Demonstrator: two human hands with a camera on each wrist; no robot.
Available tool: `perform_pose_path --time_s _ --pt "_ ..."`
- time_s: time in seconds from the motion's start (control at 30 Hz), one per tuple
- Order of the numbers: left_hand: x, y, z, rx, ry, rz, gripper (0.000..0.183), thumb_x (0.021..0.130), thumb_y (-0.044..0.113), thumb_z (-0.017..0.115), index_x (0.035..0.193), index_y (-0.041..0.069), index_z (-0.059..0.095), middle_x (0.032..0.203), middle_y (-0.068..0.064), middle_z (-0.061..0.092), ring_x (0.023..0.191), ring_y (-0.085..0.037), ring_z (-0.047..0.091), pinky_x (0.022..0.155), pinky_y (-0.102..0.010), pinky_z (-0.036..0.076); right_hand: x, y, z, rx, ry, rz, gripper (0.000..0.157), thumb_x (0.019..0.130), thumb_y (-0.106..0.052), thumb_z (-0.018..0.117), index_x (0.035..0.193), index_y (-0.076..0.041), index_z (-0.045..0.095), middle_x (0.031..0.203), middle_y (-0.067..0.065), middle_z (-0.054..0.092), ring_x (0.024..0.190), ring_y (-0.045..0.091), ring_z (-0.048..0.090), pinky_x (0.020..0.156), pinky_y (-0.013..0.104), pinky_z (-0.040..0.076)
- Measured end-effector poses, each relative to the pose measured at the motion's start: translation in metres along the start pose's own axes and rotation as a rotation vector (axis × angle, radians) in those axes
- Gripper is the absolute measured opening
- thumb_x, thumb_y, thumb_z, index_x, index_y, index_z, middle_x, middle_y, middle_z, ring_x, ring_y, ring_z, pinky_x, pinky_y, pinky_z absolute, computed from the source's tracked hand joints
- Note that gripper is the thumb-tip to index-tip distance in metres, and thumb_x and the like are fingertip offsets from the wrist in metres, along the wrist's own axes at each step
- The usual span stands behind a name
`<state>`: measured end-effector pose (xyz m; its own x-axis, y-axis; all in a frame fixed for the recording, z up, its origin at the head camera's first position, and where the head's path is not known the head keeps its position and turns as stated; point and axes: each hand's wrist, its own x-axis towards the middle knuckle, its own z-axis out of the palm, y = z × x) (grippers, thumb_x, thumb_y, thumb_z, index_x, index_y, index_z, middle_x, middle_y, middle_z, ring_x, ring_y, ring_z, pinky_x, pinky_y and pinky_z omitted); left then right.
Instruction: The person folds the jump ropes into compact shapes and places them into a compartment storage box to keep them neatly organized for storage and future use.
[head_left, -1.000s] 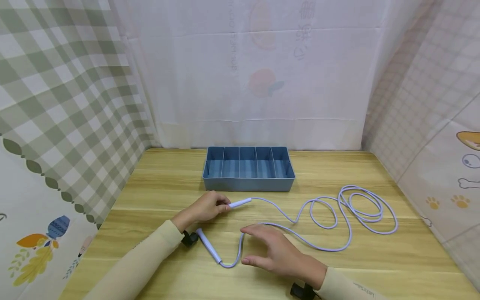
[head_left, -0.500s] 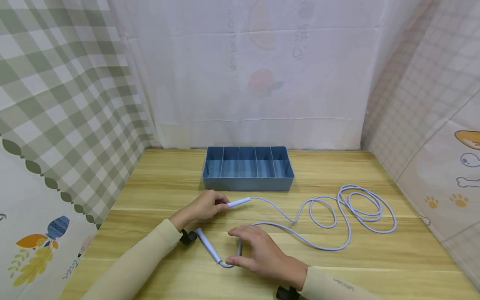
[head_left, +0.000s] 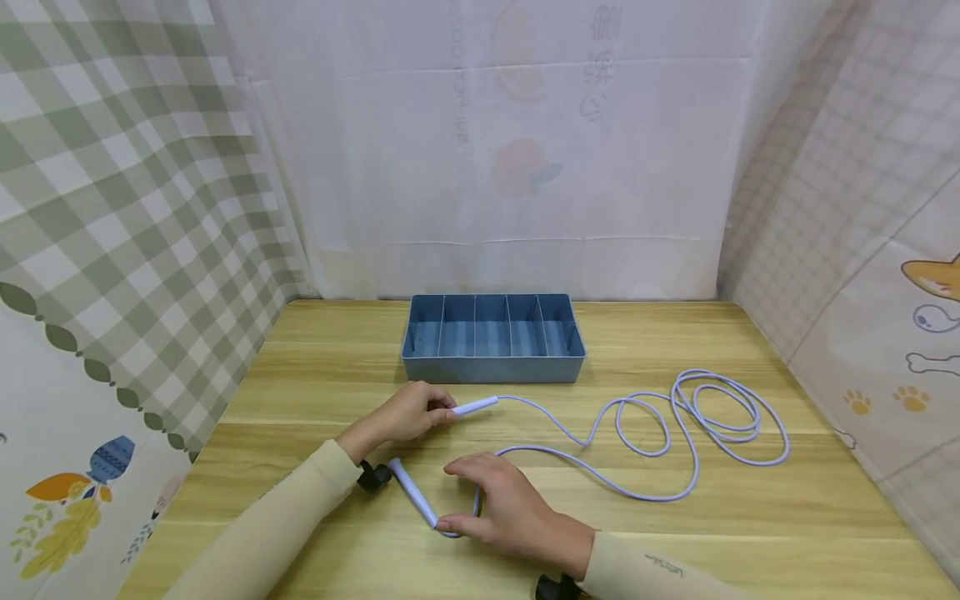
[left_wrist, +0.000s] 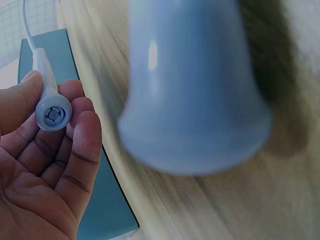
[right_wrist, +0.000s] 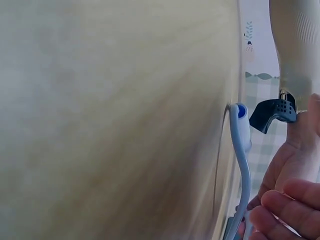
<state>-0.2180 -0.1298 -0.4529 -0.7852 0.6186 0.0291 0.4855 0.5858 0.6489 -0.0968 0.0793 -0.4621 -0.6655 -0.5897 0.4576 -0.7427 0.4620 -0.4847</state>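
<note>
A lavender jump rope [head_left: 592, 475] lies on the wooden table. My left hand [head_left: 414, 411] pinches one of its handles [head_left: 476, 406] between thumb and fingers. In the left wrist view, the round end of that handle [left_wrist: 53, 113] faces the camera. The second handle [head_left: 413, 495] lies slanted on the table, looming large as a blurred handle [left_wrist: 192, 95] in the left wrist view. My right hand [head_left: 504, 506] hovers over the rope by this handle, thumb and fingers apart. Its thumb tip appears beside the handle's lower end; contact cannot be told.
Behind my left hand stands a blue-grey box [head_left: 493, 368] divided into several compartments. Loops of rope [head_left: 757, 404] spread over the table's right side. Cloth curtains enclose the table [head_left: 330, 333] at the left, back and right.
My right hand has moved left over the rope, toward the second handle's lower end. The left hand keeps its pinch on the first handle, almost unmoved.
</note>
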Motion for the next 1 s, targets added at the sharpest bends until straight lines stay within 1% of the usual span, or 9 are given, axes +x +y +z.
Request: perform_pose_path --time_s 0.1,0.2,0.27,0.5,0.7,0.87,1.0 --pt "0.000 0.000 0.000 0.000 -0.007 -0.003 0.014 0.094 0.022 0.062 0.097 0.013 0.072 0.082 0.002 0.067 0.071 -0.009 0.053 0.063 -0.024 0.047 0.003 -0.002 0.001 0.007 -0.016 0.034 0.057 0.079 -0.051 0.073 0.117 -0.009 0.063 0.109 -0.002 0.066 0.103 0.010 0.058 0.087 0.027 0.047" --pt "0.000 0.001 -0.001 -0.008 -0.008 -0.027 0.013 0.094 0.022 0.062 0.096 0.014 0.072 0.082 0.002 0.068 0.071 -0.010 0.053 0.063 -0.025 0.047 0.008 -0.006 0.001 0.010 -0.057 0.077 0.058 0.079 -0.053 0.072 0.118 -0.010 0.063 0.110 -0.002 0.066 0.103 0.009 0.058 0.087 0.027 0.047" --pt "0.000 0.001 -0.001 -0.014 -0.008 -0.031 0.011 0.094 0.021 0.063 0.095 0.015 0.072 0.081 0.002 0.067 0.071 -0.010 0.053 0.063 -0.025 0.047 0.013 -0.008 0.001 0.013 -0.085 0.092 0.059 0.079 -0.053 0.071 0.118 -0.010 0.063 0.111 -0.002 0.066 0.103 0.010 0.058 0.087 0.027 0.047" --pt "0.000 0.000 -0.001 -0.018 -0.007 -0.029 0.010 0.094 0.020 0.063 0.095 0.016 0.071 0.082 0.003 0.067 0.072 -0.010 0.053 0.063 -0.025 0.047 0.025 -0.012 0.009 0.009 -0.159 0.091 0.060 0.079 -0.053 0.072 0.119 -0.008 0.064 0.111 0.000 0.066 0.100 0.010 0.060 0.086 0.026 0.048" --pt "0.000 0.000 -0.001 -0.004 -0.012 -0.039 0.011 0.094 0.021 0.062 0.095 0.016 0.072 0.083 0.004 0.067 0.072 -0.009 0.053 0.063 -0.025 0.047 0.031 -0.015 0.014 -0.008 -0.227 0.127 0.061 0.079 -0.055 0.070 0.119 -0.009 0.063 0.112 -0.001 0.064 0.102 0.009 0.057 0.087 0.026 0.047" --pt "0.001 0.000 -0.001 0.014 -0.017 -0.027 0.012 0.095 0.023 0.062 0.096 0.016 0.072 0.083 0.005 0.066 0.070 -0.010 0.051 0.062 -0.025 0.046 0.034 -0.015 0.018 -0.017 -0.262 0.157 0.060 0.077 -0.056 0.073 0.114 -0.010 0.064 0.107 -0.002 0.064 0.098 0.008 0.056 0.083 0.024 0.046" --pt "0.002 0.000 -0.001 -0.001 -0.017 -0.009 0.013 0.095 0.022 0.062 0.096 0.015 0.072 0.082 0.004 0.066 0.069 -0.011 0.050 0.063 -0.026 0.045 0.035 -0.015 0.023 -0.038 -0.279 0.160 0.056 0.073 -0.057 0.076 0.105 -0.012 0.065 0.099 -0.006 0.062 0.093 0.006 0.052 0.080 0.021 0.045"
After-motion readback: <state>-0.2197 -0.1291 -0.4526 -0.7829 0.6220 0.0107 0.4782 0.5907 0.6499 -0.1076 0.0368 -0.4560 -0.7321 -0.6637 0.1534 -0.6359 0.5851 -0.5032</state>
